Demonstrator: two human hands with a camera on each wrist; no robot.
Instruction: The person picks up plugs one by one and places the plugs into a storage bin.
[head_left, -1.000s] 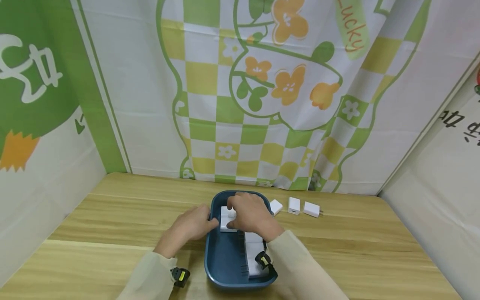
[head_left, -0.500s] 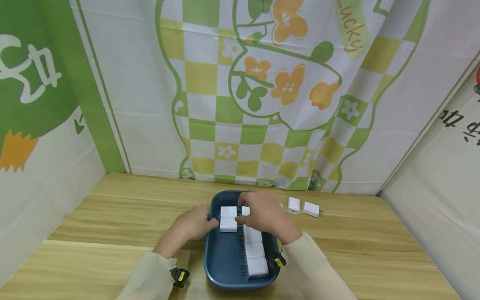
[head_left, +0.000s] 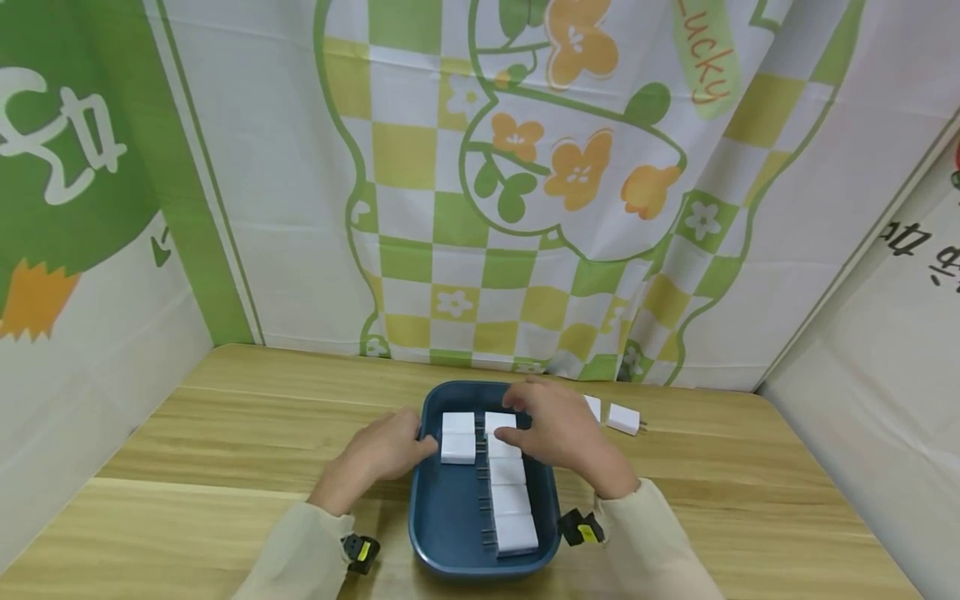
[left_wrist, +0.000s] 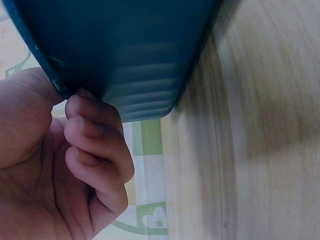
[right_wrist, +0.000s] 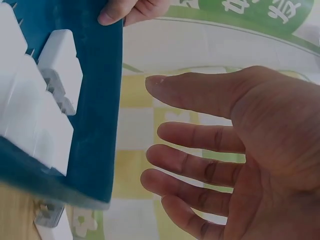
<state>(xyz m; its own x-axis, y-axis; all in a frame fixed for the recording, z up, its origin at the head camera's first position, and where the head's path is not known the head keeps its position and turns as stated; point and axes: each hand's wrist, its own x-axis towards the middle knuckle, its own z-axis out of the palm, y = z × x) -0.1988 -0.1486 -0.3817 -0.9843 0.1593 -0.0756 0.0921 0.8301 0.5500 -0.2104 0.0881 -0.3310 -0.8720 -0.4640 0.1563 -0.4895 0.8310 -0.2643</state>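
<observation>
A dark blue tray sits on the wooden table and holds several white chargers in two rows. My left hand grips the tray's left rim, thumb over the edge and fingers curled against the outer wall. My right hand hovers over the tray's far right corner. Its fingers are straight and spread and hold nothing. The nearest charger lies just under its fingertips. In the right wrist view the tray and its chargers lie to the left of the palm.
Two more white chargers lie on the table right of the tray, one partly hidden behind my right hand. Printed cloth walls close the table at the back and both sides. Bare wood stretches to the left and right.
My right hand has drawn away to the right from the chargers in the tray, which now lie uncovered. It now hides part of the chargers on the table. The left hand has stayed on the rim.
</observation>
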